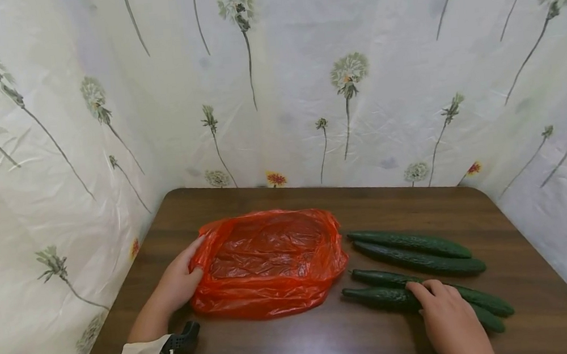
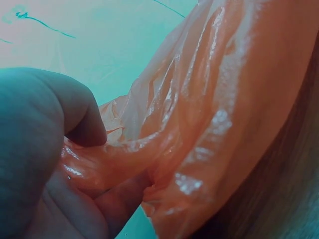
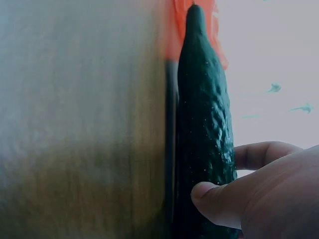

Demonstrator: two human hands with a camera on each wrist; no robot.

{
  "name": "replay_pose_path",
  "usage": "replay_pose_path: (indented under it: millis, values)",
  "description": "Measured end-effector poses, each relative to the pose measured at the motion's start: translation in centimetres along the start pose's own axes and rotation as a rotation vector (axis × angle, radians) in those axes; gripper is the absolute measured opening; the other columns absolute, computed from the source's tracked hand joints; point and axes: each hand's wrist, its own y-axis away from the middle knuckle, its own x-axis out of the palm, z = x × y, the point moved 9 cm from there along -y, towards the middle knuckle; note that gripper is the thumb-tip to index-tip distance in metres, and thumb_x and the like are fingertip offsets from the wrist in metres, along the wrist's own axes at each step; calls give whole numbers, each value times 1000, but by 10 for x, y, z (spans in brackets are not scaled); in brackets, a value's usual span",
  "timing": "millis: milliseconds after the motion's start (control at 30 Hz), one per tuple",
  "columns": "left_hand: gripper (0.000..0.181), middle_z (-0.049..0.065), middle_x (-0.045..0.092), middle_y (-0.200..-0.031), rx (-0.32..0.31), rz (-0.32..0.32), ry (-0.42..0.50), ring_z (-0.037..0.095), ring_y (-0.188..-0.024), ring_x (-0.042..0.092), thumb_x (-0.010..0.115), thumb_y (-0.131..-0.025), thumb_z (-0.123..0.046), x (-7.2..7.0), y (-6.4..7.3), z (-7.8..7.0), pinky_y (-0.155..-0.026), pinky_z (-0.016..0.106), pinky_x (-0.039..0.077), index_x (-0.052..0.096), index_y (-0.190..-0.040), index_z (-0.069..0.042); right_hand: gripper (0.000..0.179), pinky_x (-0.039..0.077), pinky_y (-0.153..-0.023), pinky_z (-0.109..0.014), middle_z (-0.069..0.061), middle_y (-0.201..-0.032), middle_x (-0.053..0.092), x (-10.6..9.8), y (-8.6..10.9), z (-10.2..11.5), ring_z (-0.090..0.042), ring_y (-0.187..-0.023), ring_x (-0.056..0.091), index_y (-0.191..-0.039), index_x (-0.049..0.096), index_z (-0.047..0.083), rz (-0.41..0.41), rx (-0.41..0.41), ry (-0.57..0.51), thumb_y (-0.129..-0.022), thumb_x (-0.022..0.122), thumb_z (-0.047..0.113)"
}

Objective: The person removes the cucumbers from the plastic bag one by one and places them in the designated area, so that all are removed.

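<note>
A red plastic bag lies spread on the table, its sides puffed up around a flat middle. My left hand holds the bag's left edge; in the left wrist view a fold of the thin plastic runs between thumb and fingers. Right of the bag lie several long dark green cucumbers. With my right hand I grip the nearest cucumber around its middle. The right wrist view has the thumb on one side of this bumpy cucumber and fingers on the other. Another cucumber lies right behind it.
Two more cucumbers lie side by side farther back on the brown wooden table. A white sheet with dandelion prints hangs behind the table and along its sides. A black strap device sits on my left wrist.
</note>
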Motion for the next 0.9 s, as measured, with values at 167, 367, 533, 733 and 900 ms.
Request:
replay_pose_path:
  millis: [167,367,533,733,900]
  values:
    - [72,18,39,-166,13,-4,4,42,-146,45,51,-101,-5,0,-1,1,-117,61,38,29,-167,-26,58,57,-69,-50,-13,-114,68,5,2,-4,-34,-93,66,-132,68,12,10,15,-15,-79,86,-2]
    - [72,18,39,-166,10,-4,6,42,-145,46,51,-101,-6,0,-1,2,-117,62,38,29,-167,-26,59,57,-72,-52,-14,-113,68,6,5,-13,-36,-93,65,-132,68,11,2,31,-11,-78,87,-2]
    - [72,18,38,-166,-1,0,12,42,-144,48,51,-102,-6,1,-1,4,-116,61,40,29,-167,-27,59,58,-73,-53,-15,-114,68,6,6,-20,-37,-94,65,-133,67,11,10,37,-15,-79,86,-2]
    - [71,15,39,-166,-29,10,34,40,-141,51,52,-103,-10,1,-1,6,-114,59,43,29,-167,-30,58,58,-71,-52,-16,-115,67,8,6,-25,-38,-94,65,-133,67,10,29,45,-20,-79,86,-3]
    - [71,14,37,-167,-47,20,43,39,-141,52,52,-104,-10,2,0,6,-112,57,45,28,-167,-31,60,57,-70,-52,-18,-116,66,10,8,-28,-39,-94,64,-134,67,11,17,50,-29,-79,86,-2]
